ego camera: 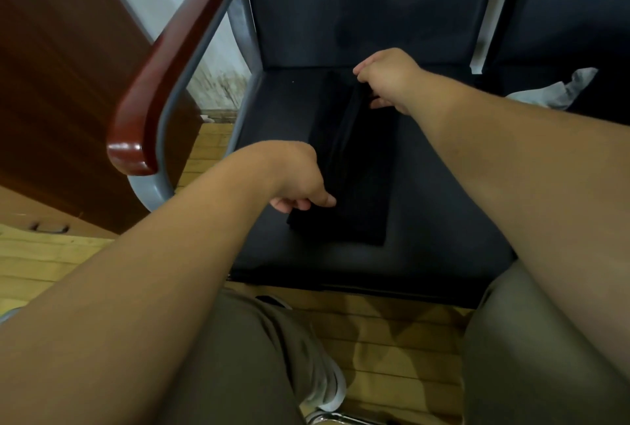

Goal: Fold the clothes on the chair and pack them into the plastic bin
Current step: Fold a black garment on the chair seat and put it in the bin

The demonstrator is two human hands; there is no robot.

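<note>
A black garment (358,179) lies folded into a long narrow strip on the dark seat of the chair (443,220). My left hand (300,182) pinches the strip's near left edge. My right hand (388,78) grips its far end close to the chair's backrest. A grey garment (559,88) lies crumpled on the neighbouring seat at the right. No plastic bin is in view.
The chair has a grey metal frame with a red-brown wooden armrest (160,83) on the left. A dark wooden cabinet (61,76) stands further left. My legs in olive trousers (238,356) are in front of the seat, above a wooden floor (392,332).
</note>
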